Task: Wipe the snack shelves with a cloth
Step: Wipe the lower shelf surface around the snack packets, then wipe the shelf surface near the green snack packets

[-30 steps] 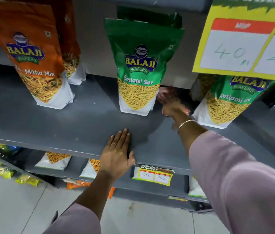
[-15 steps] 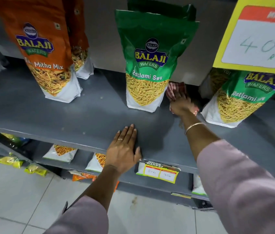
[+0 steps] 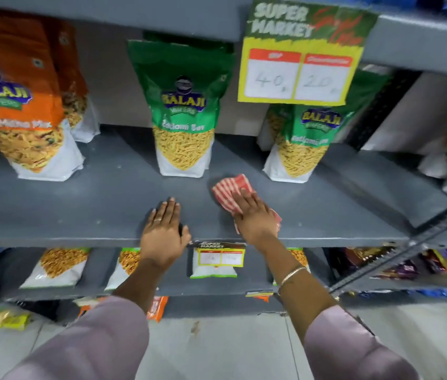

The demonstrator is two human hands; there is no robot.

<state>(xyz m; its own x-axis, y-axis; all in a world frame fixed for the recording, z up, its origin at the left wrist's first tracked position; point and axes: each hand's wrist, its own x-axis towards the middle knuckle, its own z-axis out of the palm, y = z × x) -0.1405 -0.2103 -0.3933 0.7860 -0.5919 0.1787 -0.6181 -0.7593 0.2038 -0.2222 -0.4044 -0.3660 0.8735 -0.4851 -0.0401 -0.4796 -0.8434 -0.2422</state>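
A grey metal shelf (image 3: 93, 204) runs across the view at chest height. My right hand (image 3: 255, 218) presses a red-and-white striped cloth (image 3: 230, 189) flat on the shelf near its front edge, between two green snack bags. The cloth sticks out ahead of my fingers and a bit shows by my wrist. My left hand (image 3: 163, 231) lies flat, fingers together, on the shelf's front edge, left of the cloth, holding nothing.
Standing on the shelf are an orange Balaji bag (image 3: 22, 111), a green Ratlami Sev bag (image 3: 184, 111) and another green bag (image 3: 301, 144). A yellow price tag (image 3: 299, 58) hangs from the shelf above. Lower shelves hold more snack packs (image 3: 57, 266). A slanted metal rail (image 3: 408, 242) crosses on the right.
My right hand has pulled the cloth from the back of the shelf, beside the middle green bag, forward to the front edge. My left hand has stayed put. The view has tilted up.
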